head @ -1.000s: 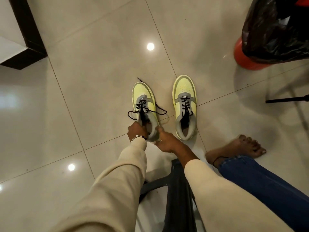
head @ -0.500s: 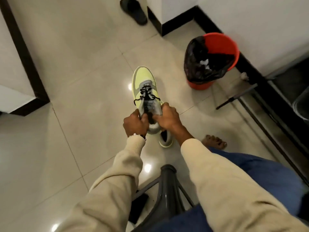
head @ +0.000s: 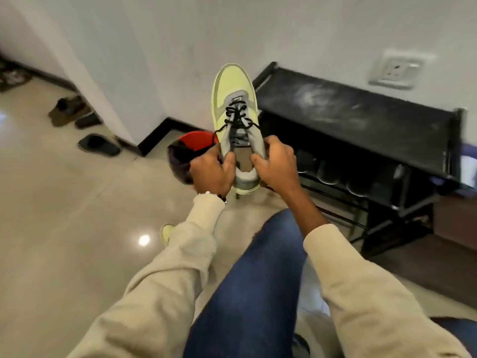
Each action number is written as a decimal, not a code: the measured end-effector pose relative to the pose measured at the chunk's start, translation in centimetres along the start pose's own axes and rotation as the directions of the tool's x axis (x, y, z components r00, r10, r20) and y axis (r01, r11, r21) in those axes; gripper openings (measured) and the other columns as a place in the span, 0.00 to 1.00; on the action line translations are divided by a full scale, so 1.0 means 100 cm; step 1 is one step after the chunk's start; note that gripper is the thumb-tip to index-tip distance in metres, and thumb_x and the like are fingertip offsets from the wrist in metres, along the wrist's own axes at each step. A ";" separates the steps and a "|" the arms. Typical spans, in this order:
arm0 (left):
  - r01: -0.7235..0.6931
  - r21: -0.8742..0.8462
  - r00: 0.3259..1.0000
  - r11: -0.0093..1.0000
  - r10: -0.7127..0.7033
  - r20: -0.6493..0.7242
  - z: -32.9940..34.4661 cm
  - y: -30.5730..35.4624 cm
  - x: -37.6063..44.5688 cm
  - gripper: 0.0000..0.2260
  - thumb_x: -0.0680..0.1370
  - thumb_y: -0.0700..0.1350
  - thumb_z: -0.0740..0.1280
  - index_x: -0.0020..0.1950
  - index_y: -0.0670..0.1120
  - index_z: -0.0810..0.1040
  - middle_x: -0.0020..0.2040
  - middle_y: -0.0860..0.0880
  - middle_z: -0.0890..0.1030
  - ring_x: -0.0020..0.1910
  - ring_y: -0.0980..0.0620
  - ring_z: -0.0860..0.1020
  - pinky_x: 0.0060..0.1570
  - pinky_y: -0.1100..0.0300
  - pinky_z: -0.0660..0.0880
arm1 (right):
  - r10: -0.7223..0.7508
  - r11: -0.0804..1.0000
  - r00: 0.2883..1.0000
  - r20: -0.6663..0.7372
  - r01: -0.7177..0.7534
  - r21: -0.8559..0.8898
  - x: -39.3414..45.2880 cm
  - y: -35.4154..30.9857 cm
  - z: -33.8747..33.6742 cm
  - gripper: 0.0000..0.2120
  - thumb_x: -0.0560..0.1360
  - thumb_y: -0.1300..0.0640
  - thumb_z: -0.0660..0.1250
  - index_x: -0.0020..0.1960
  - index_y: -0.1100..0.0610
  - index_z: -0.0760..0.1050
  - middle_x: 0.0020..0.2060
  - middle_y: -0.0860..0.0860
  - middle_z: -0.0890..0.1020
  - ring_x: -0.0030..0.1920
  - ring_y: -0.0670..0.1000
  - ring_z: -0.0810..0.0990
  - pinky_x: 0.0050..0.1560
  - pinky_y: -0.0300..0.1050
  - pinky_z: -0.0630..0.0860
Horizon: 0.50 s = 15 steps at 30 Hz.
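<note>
I'm gripping the lime sneaker (head: 233, 83) by its collar, left hand (head: 213, 173) and right hand (head: 278, 165) either side. Its toe is pointing away, heel toward my knee (head: 273, 236).

The glossy tiled floor (head: 77, 228) carries a red bin (head: 198, 140) with a black liner, just left of the fingers (head: 228, 164) and below them. To their right stands a black shoe rack (head: 361, 120) (its top dusty). Dark slippers (head: 99, 145) lie far left, and a yellow sneaker toe (head: 166, 232) shows nearer the person.
</note>
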<state>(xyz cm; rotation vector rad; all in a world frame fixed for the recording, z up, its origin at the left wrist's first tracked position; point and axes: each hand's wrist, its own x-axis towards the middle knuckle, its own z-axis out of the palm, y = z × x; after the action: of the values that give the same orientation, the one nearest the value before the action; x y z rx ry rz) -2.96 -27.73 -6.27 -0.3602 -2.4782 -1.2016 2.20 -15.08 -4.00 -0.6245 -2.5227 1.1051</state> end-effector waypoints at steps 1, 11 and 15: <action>-0.056 -0.018 0.998 0.998 0.057 0.040 0.012 0.027 -0.002 0.14 0.72 0.50 0.63 0.41 0.41 0.83 0.30 0.42 0.80 0.26 0.46 0.72 0.33 0.62 0.63 | 0.031 1.000 0.997 -0.066 -0.031 0.007 -0.003 0.011 -0.029 0.16 0.70 0.55 0.67 0.55 0.60 0.73 0.49 0.58 0.81 0.50 0.60 0.78 0.48 0.51 0.75; -0.290 -0.369 0.795 0.883 0.437 0.421 0.130 0.247 -0.073 0.09 0.75 0.46 0.67 0.45 0.41 0.83 0.31 0.46 0.80 0.29 0.50 0.73 0.35 0.62 0.67 | 0.247 0.954 0.789 -0.563 -0.299 0.001 -0.074 0.122 -0.247 0.15 0.72 0.53 0.66 0.55 0.60 0.74 0.48 0.57 0.81 0.50 0.59 0.78 0.47 0.47 0.73; -0.334 -0.473 0.638 0.815 0.565 0.524 0.171 0.303 -0.123 0.11 0.76 0.48 0.66 0.50 0.43 0.84 0.37 0.44 0.83 0.35 0.46 0.79 0.38 0.62 0.70 | 0.345 0.893 0.653 -0.674 -0.449 0.023 -0.117 0.169 -0.296 0.15 0.72 0.53 0.66 0.55 0.59 0.75 0.48 0.57 0.81 0.50 0.60 0.78 0.46 0.48 0.72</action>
<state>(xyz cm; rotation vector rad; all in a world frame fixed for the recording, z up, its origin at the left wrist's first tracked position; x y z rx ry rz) 15.97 3.32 -0.04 -1.6639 -2.4014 -1.4215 29.86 7.33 1.32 -1.3937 -1.8701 0.6286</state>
